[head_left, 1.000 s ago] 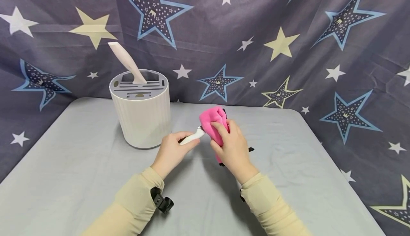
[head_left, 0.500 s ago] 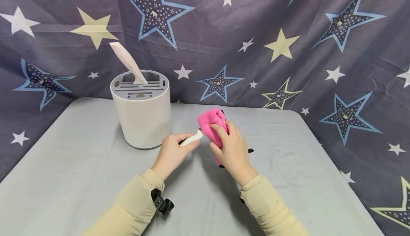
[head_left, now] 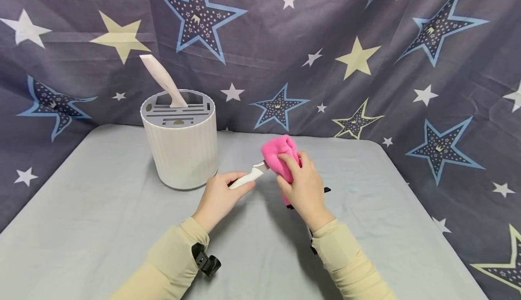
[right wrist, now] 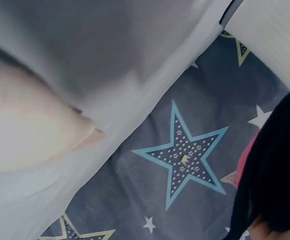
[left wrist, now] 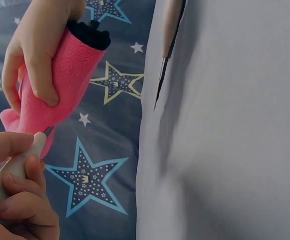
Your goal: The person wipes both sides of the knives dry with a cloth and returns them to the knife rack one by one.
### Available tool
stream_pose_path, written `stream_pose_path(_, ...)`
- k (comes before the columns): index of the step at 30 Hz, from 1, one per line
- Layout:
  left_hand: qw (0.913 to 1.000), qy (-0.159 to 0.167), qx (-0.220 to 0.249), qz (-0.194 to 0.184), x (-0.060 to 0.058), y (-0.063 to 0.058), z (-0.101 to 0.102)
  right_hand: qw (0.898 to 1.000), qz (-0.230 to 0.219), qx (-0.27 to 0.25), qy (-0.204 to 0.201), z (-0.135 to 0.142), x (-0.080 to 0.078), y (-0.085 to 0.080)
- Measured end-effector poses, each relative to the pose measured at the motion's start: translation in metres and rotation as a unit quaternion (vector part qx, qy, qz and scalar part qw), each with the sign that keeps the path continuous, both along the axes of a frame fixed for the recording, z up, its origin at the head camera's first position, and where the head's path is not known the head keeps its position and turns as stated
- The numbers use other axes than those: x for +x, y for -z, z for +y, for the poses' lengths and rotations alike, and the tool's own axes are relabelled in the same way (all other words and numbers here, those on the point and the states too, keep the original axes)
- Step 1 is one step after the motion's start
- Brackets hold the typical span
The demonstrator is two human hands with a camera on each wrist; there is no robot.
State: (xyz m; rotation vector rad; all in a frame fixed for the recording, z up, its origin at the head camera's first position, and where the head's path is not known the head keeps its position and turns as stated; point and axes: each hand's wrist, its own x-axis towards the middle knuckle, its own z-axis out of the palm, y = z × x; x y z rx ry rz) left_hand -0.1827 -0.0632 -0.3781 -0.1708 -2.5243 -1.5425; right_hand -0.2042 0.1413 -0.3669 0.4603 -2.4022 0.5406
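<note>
My left hand [head_left: 221, 196] grips the white handle of a knife [head_left: 244, 178], its thumb and fingers curled round it in the left wrist view. A short stretch of blade [head_left: 262, 166] shows beyond the handle. The rest is hidden inside a bunched pink cloth [head_left: 278, 153] with black trim. My right hand [head_left: 303, 187] holds this cloth folded about the blade, fingers over its upper side. In the left wrist view the cloth [left wrist: 67, 75] hangs from the right hand [left wrist: 37, 55], its black edge toward the top. Both hands are above the grey tabletop.
A white ribbed knife block [head_left: 181, 150] stands at the back left, a pale-handled tool [head_left: 163, 80] upright in its slotted top. In the left wrist view, a slim pale-handled object [left wrist: 171, 30] with a thin dark pointed end shows over the tabletop [left wrist: 235, 125]. A star-patterned curtain [head_left: 252, 28] hangs behind.
My right hand has shifted the pink cloth to the right, away from the handle, so more blade shows. The left hand with the knife has stayed nearly in place.
</note>
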Motion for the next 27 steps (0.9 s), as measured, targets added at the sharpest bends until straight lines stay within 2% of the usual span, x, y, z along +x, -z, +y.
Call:
stream_pose_path(16, 1.0, 0.0, -0.007, 0.001, 0.002, 0.002, 0.002, 0.997, -0.049, -0.033, 0.052, 0.018, -0.01, -0.004)
stream_pose_path(27, 0.9999, 0.0, -0.01, 0.003, 0.002, 0.004, 0.003, 0.996, -0.021, -0.047, 0.075, 0.022, -0.011, -0.003)
